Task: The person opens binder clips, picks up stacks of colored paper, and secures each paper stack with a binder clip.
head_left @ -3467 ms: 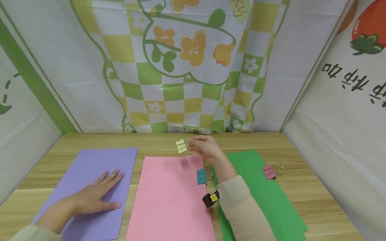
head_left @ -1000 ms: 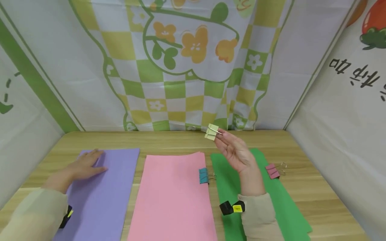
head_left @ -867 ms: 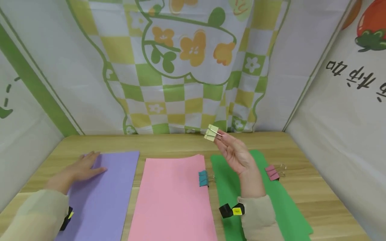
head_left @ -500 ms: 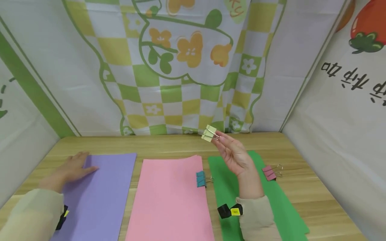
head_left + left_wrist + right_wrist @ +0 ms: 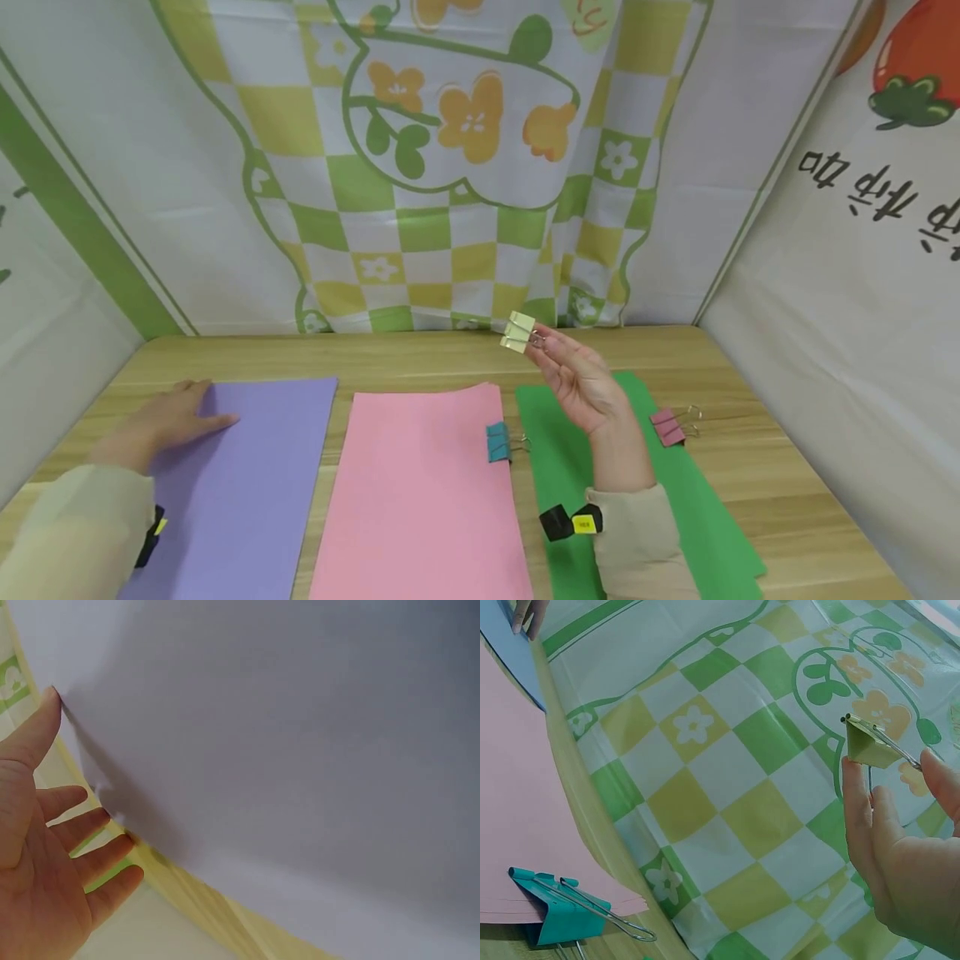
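My right hand (image 5: 588,383) pinches the wire handles of a pale yellow binder clip (image 5: 518,332), raised above the table's back part. In the right wrist view the yellow clip (image 5: 870,744) sits between thumb and fingertips. My left hand (image 5: 161,422) is at the upper left corner of the purple paper (image 5: 247,483). In the left wrist view the thumb of the left hand (image 5: 45,847) touches the paper's edge, and its other fingers extend loosely along that edge. Whether the purple paper is one sheet or several is unclear.
Pink sheets (image 5: 420,492) lie in the middle, with a teal binder clip (image 5: 498,442) on their right edge. Green sheets (image 5: 667,500), partly under my right forearm, carry a dark pink binder clip (image 5: 667,427). A patterned curtain (image 5: 450,250) hangs behind the wooden table (image 5: 375,358).
My left hand has slid from the middle of the purple paper to its upper left corner. My right hand, still pinching the yellow clip, has moved right and turned palm upward.
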A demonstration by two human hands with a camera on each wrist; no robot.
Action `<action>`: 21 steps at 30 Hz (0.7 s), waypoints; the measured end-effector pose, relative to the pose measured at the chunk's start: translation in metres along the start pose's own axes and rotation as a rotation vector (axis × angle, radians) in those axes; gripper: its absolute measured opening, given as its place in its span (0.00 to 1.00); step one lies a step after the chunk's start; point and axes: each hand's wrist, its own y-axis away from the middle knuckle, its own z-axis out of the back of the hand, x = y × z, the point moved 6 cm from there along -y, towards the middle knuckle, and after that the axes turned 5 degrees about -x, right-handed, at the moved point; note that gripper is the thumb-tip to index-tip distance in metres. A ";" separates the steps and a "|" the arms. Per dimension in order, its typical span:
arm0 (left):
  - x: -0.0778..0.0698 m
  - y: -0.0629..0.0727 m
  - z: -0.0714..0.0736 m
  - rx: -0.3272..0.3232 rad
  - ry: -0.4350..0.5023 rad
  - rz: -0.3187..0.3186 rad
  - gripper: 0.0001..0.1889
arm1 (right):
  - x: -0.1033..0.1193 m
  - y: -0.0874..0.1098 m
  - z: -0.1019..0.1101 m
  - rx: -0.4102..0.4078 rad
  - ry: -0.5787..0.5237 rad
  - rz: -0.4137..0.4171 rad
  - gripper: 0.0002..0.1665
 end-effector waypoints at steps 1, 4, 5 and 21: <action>0.000 -0.001 0.001 -0.003 -0.003 -0.004 0.47 | 0.000 0.000 0.000 -0.004 -0.005 0.001 0.22; 0.000 -0.005 0.004 -0.015 -0.020 -0.022 0.45 | 0.002 0.000 0.001 -0.015 -0.024 0.002 0.16; 0.000 -0.006 0.005 -0.020 -0.026 -0.029 0.45 | 0.002 0.000 0.001 -0.016 -0.030 0.004 0.15; -0.006 -0.011 0.012 0.049 0.063 0.028 0.53 | 0.006 -0.001 0.004 -0.041 0.007 0.032 0.21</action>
